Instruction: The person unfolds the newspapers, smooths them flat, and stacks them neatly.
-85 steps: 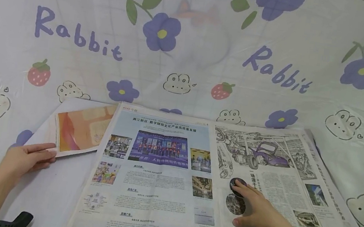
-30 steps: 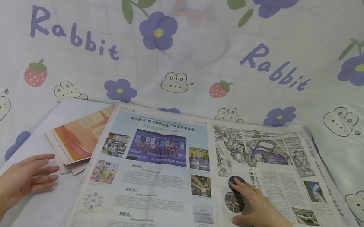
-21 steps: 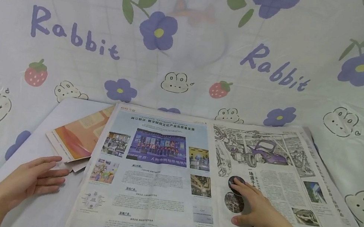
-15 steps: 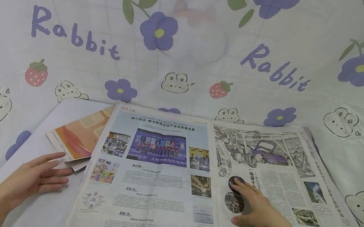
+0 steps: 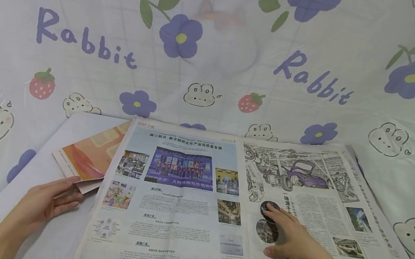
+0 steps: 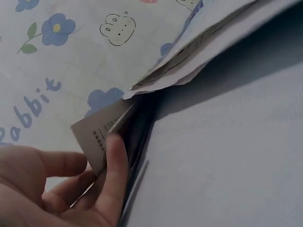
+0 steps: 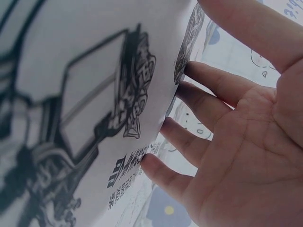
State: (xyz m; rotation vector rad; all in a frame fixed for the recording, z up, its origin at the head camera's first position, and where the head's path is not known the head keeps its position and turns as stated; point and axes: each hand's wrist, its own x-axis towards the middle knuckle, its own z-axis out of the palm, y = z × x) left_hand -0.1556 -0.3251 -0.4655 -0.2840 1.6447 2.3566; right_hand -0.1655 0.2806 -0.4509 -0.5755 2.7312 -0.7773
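An open newspaper (image 5: 188, 230) lies spread before me, with a blue-headed page on the left and a car drawing on the right. From under its left edge sticks out a folded orange page (image 5: 87, 154). My left hand (image 5: 39, 204) pinches the near corner of that page; the left wrist view shows the thumb on one side of the paper corner (image 6: 90, 135) and fingers on the other. With fingers spread, my right hand (image 5: 300, 242) rests on the right-hand page beside two round dark pictures. Its fingertips touch the paper in the right wrist view.
A white surface (image 5: 53, 133) extends left of the newspaper. Behind stands a pale sheet (image 5: 219, 62) printed with rabbits, flowers and strawberries. More newspaper layers (image 5: 385, 218) show along the right edge.
The orange page's corner was held, then let go, and the page lies at a steeper slant. My left hand has since moved right onto its near corner. The right hand stays put.
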